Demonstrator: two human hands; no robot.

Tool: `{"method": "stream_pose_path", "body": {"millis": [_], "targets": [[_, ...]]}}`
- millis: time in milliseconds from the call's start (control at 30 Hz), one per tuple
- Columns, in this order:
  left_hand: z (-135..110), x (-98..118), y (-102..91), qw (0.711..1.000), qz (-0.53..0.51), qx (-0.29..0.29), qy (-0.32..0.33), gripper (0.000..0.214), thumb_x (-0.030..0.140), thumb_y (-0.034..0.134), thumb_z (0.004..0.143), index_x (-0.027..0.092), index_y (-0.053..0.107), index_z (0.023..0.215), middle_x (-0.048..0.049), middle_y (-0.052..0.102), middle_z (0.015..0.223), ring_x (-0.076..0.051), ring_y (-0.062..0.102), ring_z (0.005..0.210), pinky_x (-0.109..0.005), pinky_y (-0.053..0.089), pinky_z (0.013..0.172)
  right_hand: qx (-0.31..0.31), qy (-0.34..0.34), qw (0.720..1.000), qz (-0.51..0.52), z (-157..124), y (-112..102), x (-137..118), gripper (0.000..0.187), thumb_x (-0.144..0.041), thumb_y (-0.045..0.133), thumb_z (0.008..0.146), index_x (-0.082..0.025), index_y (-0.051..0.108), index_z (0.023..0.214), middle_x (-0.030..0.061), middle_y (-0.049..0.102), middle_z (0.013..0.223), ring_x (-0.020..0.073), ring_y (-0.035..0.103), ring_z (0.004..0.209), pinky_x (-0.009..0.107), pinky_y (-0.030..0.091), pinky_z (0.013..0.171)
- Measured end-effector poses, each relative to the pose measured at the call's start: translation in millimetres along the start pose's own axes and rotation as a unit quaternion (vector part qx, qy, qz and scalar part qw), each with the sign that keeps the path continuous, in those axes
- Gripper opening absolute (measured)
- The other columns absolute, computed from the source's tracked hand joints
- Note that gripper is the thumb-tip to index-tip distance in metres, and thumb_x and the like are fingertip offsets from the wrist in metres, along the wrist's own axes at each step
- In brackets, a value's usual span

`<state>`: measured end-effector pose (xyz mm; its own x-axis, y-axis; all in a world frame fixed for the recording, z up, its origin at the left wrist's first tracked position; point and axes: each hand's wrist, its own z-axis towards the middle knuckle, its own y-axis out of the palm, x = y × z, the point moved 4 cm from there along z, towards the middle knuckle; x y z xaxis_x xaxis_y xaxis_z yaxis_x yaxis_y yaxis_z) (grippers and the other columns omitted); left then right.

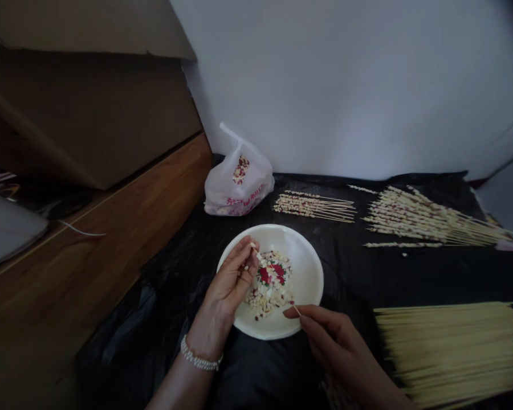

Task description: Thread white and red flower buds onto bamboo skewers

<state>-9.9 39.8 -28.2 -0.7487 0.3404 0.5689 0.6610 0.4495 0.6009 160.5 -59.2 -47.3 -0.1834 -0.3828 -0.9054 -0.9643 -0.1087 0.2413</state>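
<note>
A white bowl (310, 267) with a red and green pattern on its bottom holds loose small pale and dark-red kernels (267, 300). Over its left side, my left hand (234, 279) is closed, palm up, with a few pale kernels between its curled fingers. At the bowl's lower right rim, my right hand (331, 336) pinches a thin wooden skewer (297, 310). A reddish kernel seems to sit at the skewer's tip. The rest of the skewer is hidden behind the right hand.
Behind the bowl stands a plastic bag (239, 188) of kernels. Filled skewers lie in a smaller group (312, 206) and a larger pile (423, 219). Bare skewers (453, 347) lie at lower right. Black plastic sheeting (346, 267) covers the surface; a cardboard box (111, 114) stands left.
</note>
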Motion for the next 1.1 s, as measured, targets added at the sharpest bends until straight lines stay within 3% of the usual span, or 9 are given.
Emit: {"method": "stream_pose_path", "body": {"millis": [433,900,1100], "targets": [[0.3,-0.2,-1.0,1.000,-0.001,-0.001,0.016,0.024,-0.002,0.064,0.086,0.013,0.071,0.103,-0.0083,0.077,0.095,-0.011,0.074,0.076,-0.016,0.061,0.071,-0.001,0.010,1.000,0.025,-1.6,2.7,-2.6,0.039,-0.050,0.071,0.081,-0.017,0.078,0.101,-0.0121,0.025,0.047,0.0083,0.018,0.044,0.026,0.009,0.045],[-1.7,1.9,3.8,0.995,0.041,-0.014,0.090,0.021,-0.005,0.063,0.084,0.012,0.072,0.092,-0.0069,0.077,0.085,-0.010,0.074,0.074,-0.013,0.059,0.069,0.008,0.022,0.999,0.032,-1.9,6.3,-4.8,0.044,-0.053,0.070,0.079,-0.015,0.075,0.101,-0.0126,0.025,0.047,0.0084,0.018,0.044,0.026,0.009,0.044],[-1.3,-1.4,3.4,0.999,0.006,-0.014,0.044,0.016,0.008,0.059,0.094,0.009,0.074,0.099,-0.0074,0.074,0.084,-0.009,0.071,0.070,-0.016,0.059,0.066,0.001,-0.002,1.000,0.016,-1.7,3.9,-4.1,0.045,-0.053,0.069,0.082,-0.014,0.076,0.104,-0.0125,0.024,0.048,0.0087,0.018,0.045,0.025,0.010,0.044]]}}
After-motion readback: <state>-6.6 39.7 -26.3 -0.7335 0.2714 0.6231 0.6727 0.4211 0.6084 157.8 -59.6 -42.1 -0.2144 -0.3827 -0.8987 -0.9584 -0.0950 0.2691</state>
